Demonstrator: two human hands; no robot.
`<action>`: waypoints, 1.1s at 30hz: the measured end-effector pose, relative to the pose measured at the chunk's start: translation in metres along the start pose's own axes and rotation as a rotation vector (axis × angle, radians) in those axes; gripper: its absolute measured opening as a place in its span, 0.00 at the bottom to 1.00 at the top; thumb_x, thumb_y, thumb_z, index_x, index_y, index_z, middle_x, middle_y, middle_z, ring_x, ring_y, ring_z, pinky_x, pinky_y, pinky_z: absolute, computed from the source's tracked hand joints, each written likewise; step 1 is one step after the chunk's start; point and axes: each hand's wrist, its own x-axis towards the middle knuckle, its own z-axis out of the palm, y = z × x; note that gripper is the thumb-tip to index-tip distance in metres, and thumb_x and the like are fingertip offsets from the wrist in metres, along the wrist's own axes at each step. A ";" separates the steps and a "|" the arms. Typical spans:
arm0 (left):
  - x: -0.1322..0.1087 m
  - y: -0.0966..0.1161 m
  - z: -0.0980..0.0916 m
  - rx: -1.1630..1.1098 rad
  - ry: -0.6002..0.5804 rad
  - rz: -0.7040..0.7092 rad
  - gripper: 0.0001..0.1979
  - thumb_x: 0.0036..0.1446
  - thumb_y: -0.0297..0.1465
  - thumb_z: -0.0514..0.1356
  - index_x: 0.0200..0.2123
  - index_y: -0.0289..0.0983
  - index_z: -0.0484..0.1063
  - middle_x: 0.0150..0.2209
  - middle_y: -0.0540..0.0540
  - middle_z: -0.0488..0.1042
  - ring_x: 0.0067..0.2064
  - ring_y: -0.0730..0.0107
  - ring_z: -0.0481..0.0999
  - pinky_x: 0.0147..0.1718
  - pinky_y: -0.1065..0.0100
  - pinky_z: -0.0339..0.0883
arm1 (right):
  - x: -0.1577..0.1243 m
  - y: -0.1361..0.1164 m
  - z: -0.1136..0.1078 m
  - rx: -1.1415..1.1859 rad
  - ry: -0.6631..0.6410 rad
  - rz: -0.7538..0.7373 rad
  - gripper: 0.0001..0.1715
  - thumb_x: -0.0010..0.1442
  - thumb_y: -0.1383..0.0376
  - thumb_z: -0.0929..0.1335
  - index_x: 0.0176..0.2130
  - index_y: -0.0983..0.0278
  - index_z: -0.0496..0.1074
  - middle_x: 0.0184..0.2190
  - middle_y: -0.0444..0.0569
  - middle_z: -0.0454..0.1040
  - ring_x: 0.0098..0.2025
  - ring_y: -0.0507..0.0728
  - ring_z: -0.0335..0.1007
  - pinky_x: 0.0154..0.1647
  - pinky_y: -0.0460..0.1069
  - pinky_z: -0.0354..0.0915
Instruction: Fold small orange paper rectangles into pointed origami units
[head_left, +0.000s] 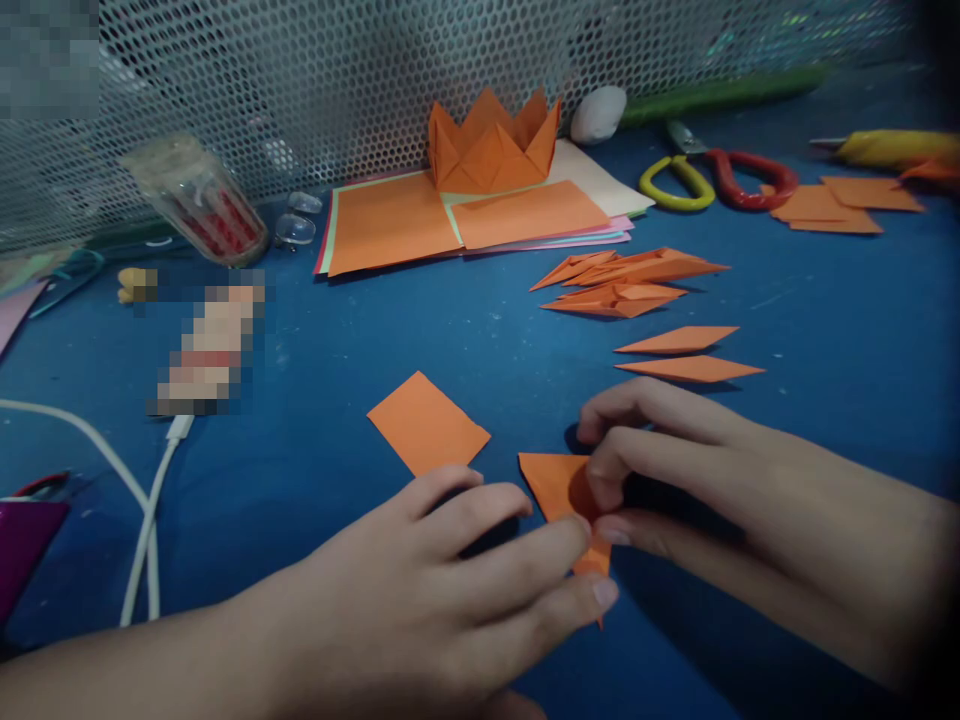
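Note:
A small orange paper, partly folded, lies on the blue table under both hands. My left hand grips its lower part between fingertips and holds it against the table. My right hand pinches the right edge with curled fingers and thumb, hiding part of the fold. Just past my left fingers lies a flat orange paper square. Two slim folded orange pieces rest beyond my right hand, and several thicker folded orange pieces sit farther back.
An orange paper crown stands on stacked coloured sheets by the mesh panel. Scissors with yellow and red handles lie right, near more orange squares. Left are a tilted jar and white cable.

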 end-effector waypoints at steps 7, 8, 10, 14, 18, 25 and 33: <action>-0.001 -0.001 0.006 0.174 0.034 0.113 0.30 0.89 0.31 0.43 0.58 0.51 0.87 0.70 0.67 0.80 0.65 0.70 0.70 0.59 0.64 0.69 | 0.004 -0.004 -0.003 0.183 -0.055 0.028 0.14 0.79 0.61 0.70 0.37 0.54 0.72 0.37 0.41 0.81 0.34 0.53 0.80 0.34 0.46 0.74; -0.001 -0.001 0.006 0.187 0.027 0.122 0.28 0.89 0.31 0.44 0.59 0.52 0.87 0.69 0.67 0.80 0.66 0.71 0.70 0.60 0.64 0.69 | 0.004 -0.005 -0.003 0.219 -0.046 0.037 0.11 0.77 0.62 0.70 0.38 0.53 0.74 0.36 0.40 0.81 0.33 0.53 0.80 0.34 0.45 0.74; -0.001 -0.001 0.006 0.206 0.001 0.151 0.25 0.88 0.32 0.47 0.60 0.52 0.86 0.69 0.65 0.80 0.69 0.71 0.69 0.62 0.64 0.70 | 0.004 -0.007 -0.002 0.273 -0.023 0.065 0.05 0.76 0.62 0.71 0.44 0.51 0.78 0.35 0.38 0.82 0.31 0.53 0.80 0.33 0.45 0.75; 0.000 -0.001 0.006 0.182 0.029 0.152 0.27 0.88 0.30 0.46 0.57 0.51 0.87 0.66 0.63 0.83 0.68 0.73 0.72 0.62 0.65 0.71 | 0.008 -0.011 0.001 0.301 -0.015 0.144 0.07 0.71 0.58 0.76 0.49 0.49 0.82 0.32 0.38 0.83 0.26 0.53 0.76 0.29 0.46 0.74; 0.003 0.001 0.009 0.138 0.118 0.118 0.27 0.87 0.25 0.48 0.54 0.49 0.88 0.57 0.64 0.88 0.60 0.77 0.78 0.55 0.67 0.74 | 0.014 -0.017 -0.001 0.364 -0.077 0.229 0.09 0.69 0.55 0.75 0.49 0.51 0.84 0.30 0.40 0.82 0.22 0.53 0.71 0.28 0.48 0.77; 0.010 0.002 0.006 -0.103 -0.014 0.033 0.18 0.89 0.31 0.53 0.61 0.39 0.85 0.58 0.58 0.89 0.61 0.74 0.83 0.57 0.70 0.74 | 0.010 -0.012 -0.004 0.473 -0.051 0.420 0.15 0.70 0.50 0.76 0.53 0.50 0.82 0.36 0.44 0.88 0.34 0.60 0.88 0.33 0.51 0.85; -0.005 0.004 0.014 -0.068 0.124 -0.073 0.16 0.87 0.41 0.58 0.65 0.48 0.82 0.59 0.53 0.87 0.63 0.59 0.82 0.63 0.56 0.73 | 0.006 0.000 0.003 0.174 0.110 0.153 0.12 0.73 0.58 0.72 0.52 0.46 0.85 0.30 0.39 0.85 0.27 0.56 0.82 0.32 0.48 0.82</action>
